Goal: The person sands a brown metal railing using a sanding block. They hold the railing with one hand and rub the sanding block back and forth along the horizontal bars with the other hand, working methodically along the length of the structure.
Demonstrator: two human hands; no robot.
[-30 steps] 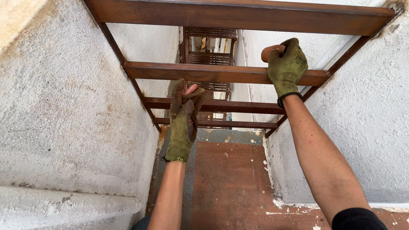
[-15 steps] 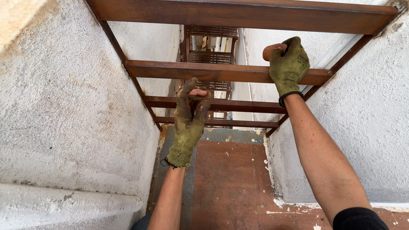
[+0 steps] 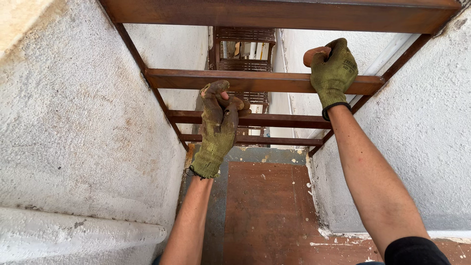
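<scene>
the right hand [image 3: 333, 73], in a green glove, has its grip closed around a reddish handle [image 3: 315, 53] resting on a rusty crossbar [image 3: 255, 81] between two rough white walls [image 3: 78, 132]. the gloved left hand [image 3: 218, 125] is loosely curled in the air just below that bar, holding nothing.

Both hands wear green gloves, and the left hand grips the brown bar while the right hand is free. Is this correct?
Not quite. The head view shows the right hand gripping the brown bar; the left hand is free below it. Both wear green gloves.
</scene>
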